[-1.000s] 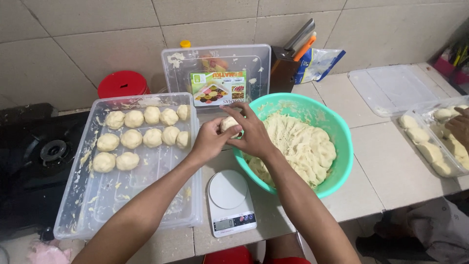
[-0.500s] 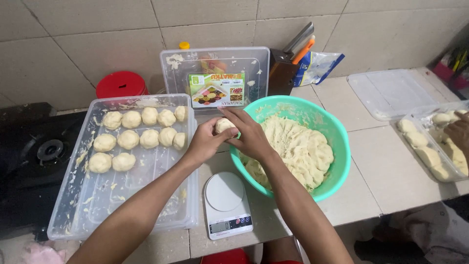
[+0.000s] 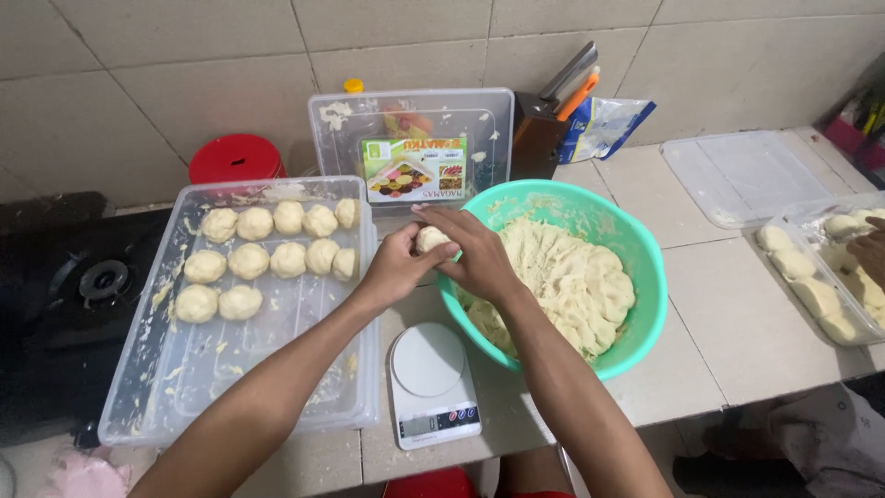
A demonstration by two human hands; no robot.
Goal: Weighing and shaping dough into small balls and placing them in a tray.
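Cupping a small dough ball (image 3: 430, 239) between both hands, I am holding it just over the near-left rim of the green bowl (image 3: 645, 277). My left hand (image 3: 395, 269) is curling under and around the ball from the left, fingers partly closed on it, while my right hand (image 3: 475, 254) is closing over it from the right with the fingers arched across its top. The bowl is sitting on the tiled surface (image 3: 737, 314) and is carrying a big mass of pale dough (image 3: 572, 277). Left of my hands a clear plastic tray (image 3: 184, 387) is holding three rows of shaped dough balls (image 3: 267, 249) at its far end. A white kitchen scale (image 3: 430, 383) is lying near me, between tray and bowl. Far right, another person's hand (image 3: 871, 254) is resting in a second tray of dough pieces (image 3: 816, 295).
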